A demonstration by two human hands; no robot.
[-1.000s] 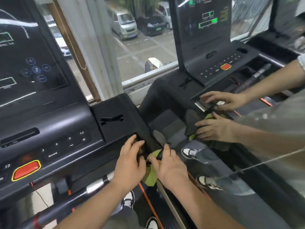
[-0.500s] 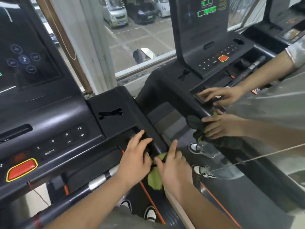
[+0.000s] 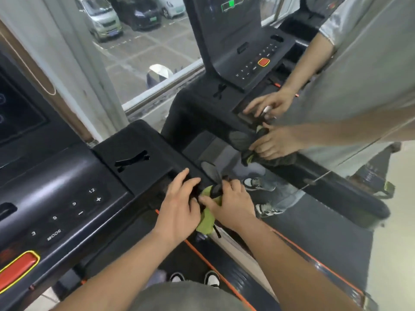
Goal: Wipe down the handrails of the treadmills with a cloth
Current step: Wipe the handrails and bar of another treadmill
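Right hand (image 3: 229,204) grips cloth (image 3: 207,218) on handrail (image 3: 203,183), left hand (image 3: 179,206) flat beside; dangling cloth end might slip free.

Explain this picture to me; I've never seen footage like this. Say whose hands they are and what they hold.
The camera sits on a person's head, looking down at their own arms. They stand on a treadmill; its console with a red button is at left. The left hand rests on the black handrail, and the right hand grips a green cloth against it. The second pair of hands on the right seems to be their reflection in a mirror.
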